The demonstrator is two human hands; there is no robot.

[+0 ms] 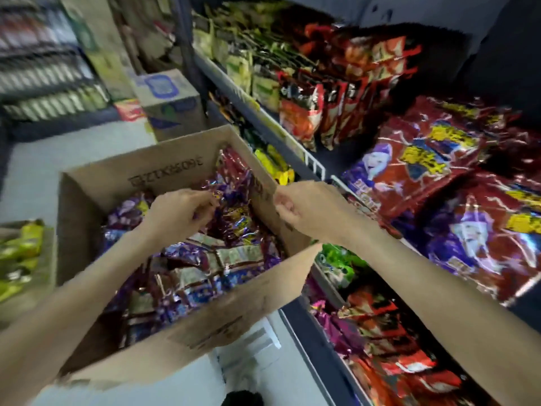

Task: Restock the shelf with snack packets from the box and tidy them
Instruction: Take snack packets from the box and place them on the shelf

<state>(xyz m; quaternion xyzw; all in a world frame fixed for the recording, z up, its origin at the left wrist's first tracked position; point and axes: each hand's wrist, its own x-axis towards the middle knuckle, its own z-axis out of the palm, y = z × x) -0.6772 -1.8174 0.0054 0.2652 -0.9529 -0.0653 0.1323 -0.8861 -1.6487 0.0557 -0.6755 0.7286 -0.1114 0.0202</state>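
Closed carton with blue print (168,105) on the pale floor (79,148), red-and-yellow pack (130,109) just beside it; blurred drinks racks (44,68) far left; yellow-green packets (20,253) at left edge.

An open cardboard box (96,183) sits beside the shelf (295,136), heaped with shiny purple-and-red snack packets (205,268) lying jumbled.

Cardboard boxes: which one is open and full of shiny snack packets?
The big cardboard box under both hands; the smaller box behind it is closed.

Left hand (178,210) fingers (209,200) pinching packet (231,197) in box (164,162); right hand (307,209) curled above rim.
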